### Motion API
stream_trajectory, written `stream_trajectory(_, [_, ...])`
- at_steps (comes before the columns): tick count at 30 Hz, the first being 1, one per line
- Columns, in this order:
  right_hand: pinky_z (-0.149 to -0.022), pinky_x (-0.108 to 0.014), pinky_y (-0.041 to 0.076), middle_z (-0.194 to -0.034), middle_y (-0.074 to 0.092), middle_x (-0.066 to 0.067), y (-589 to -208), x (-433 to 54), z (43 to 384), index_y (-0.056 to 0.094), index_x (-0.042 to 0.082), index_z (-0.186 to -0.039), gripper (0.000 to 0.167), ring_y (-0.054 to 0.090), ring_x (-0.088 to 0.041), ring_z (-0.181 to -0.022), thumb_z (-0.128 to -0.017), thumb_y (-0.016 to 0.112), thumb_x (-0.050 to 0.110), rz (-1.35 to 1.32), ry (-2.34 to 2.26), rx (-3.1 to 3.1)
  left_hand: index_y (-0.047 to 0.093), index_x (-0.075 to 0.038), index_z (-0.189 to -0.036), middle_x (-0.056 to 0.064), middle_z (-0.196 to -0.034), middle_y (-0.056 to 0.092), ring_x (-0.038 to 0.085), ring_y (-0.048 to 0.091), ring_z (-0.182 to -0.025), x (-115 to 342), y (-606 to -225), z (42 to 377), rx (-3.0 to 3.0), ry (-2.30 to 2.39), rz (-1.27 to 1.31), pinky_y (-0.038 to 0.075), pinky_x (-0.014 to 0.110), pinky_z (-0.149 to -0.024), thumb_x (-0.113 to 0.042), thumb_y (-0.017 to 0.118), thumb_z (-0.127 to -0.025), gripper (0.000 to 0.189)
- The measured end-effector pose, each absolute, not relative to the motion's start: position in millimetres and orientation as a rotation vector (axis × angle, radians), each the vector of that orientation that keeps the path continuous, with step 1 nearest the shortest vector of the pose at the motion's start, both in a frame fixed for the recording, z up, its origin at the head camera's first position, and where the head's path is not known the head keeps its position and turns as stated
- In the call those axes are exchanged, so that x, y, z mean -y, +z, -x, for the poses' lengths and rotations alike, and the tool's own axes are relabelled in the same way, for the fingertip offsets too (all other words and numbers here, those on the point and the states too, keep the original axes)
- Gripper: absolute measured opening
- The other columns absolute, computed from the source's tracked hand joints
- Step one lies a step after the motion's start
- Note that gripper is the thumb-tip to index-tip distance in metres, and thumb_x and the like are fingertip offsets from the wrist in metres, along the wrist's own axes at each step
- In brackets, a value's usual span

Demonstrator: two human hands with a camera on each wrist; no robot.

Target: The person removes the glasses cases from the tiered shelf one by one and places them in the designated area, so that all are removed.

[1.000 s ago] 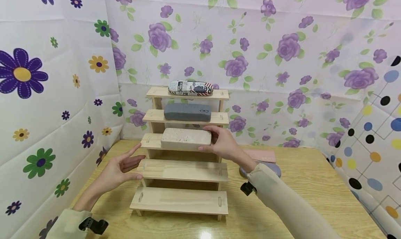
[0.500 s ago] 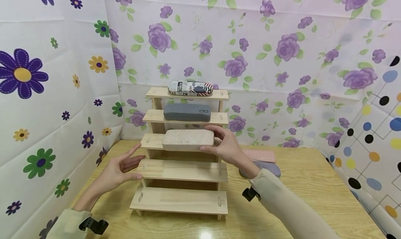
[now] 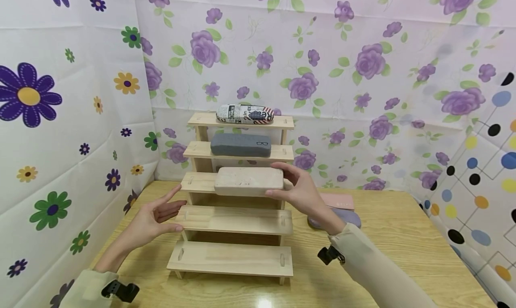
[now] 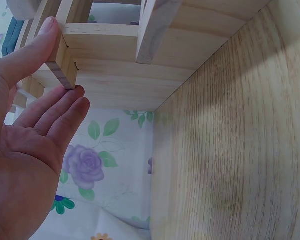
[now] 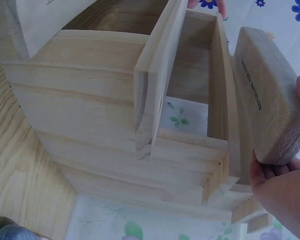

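Observation:
My right hand (image 3: 299, 189) grips the right end of a cream glasses case (image 3: 248, 181), thumb at the front and fingers behind. In the right wrist view, the glasses case (image 5: 270, 95) is held off the shelf, with small print on its underside. The wooden tiered stand (image 3: 238, 258) is in front of me. My left hand (image 3: 155, 218) is at the stand's left side, its fingers fairly straight. In the left wrist view, thumb and fingertips touch the end of a shelf board (image 4: 62, 70). A blue-grey glasses case (image 3: 241, 145) lies one tier higher.
A newsprint-patterned case (image 3: 245, 114) sits on the top tier. On the table (image 3: 387, 236), right of the stand, lie a pink case (image 3: 336, 201) and a purple-grey case (image 3: 350, 217), partly behind my right forearm. Patterned cloth walls (image 3: 258, 52) enclose the table.
My right hand has moved the cream glasses case rightward and slightly forward off the third tier toward me. My left hand has stayed in place.

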State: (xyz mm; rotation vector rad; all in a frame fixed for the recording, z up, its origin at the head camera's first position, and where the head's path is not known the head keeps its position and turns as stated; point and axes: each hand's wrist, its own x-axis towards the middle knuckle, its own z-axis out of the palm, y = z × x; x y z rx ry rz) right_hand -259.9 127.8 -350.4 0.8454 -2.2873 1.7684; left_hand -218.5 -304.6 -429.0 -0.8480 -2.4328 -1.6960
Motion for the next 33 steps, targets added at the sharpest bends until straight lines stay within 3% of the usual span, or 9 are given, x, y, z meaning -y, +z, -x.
stream_trajectory(11, [-0.118, -0.035, 0.043, -0.15, 0.055, -0.008, -349, -151, 250, 0.06, 0.008, -0.147, 0.067, 0.053, -0.024, -0.139, -0.086, 0.089, 0.006, -0.854, 1.796, 2.294, 0.026, -0.017, -0.169, 0.032, -0.148, 0.052, 0.024, 0.057, -0.135, 305, -427, 221, 2.437, -1.668, 0.855, 0.054, 0.031, -0.104, 0.004, 0.085, -0.086, 0.105])
stream_trajectory(21, [-0.124, -0.041, 0.036, -0.154, 0.053, -0.006, -354, -172, 243, 0.058, 0.012, -0.15, 0.069, 0.047, -0.024, -0.145, -0.087, 0.088, 0.008, -0.871, 1.787, 2.291, 0.026, -0.017, -0.169, 0.033, -0.148, 0.052, 0.022, 0.057, -0.135, 306, -428, 221, 2.435, -1.673, 0.865, 0.053, 0.031, -0.104, 0.004, 0.085, -0.086, 0.104])
stream_trajectory(25, [-0.126, -0.036, 0.032, -0.155, 0.052, -0.006, -354, -181, 240, 0.057, 0.01, -0.15, 0.069, 0.041, -0.023, -0.149, -0.088, 0.088, 0.007, -0.858, 1.792, 2.297, 0.026, -0.017, -0.17, 0.031, -0.148, 0.053, 0.022, 0.057, -0.134, 306, -429, 220, 2.441, -1.67, 0.859, 0.053, 0.031, -0.105, 0.003, 0.085, -0.086, 0.104])
stream_trajectory(33, [-0.118, -0.023, 0.04, -0.152, 0.054, -0.016, -354, -201, 232, 0.055, 0.0, -0.15, 0.07, 0.048, -0.027, -0.144, -0.087, 0.087, 0.002, -0.86, 1.766, 2.271, 0.025, -0.017, -0.17, 0.032, -0.148, 0.052, 0.022, 0.056, -0.135, 305, -429, 219, 2.441, -1.675, 0.857, 0.053, 0.033, -0.105, 0.003, 0.085, -0.086, 0.104])
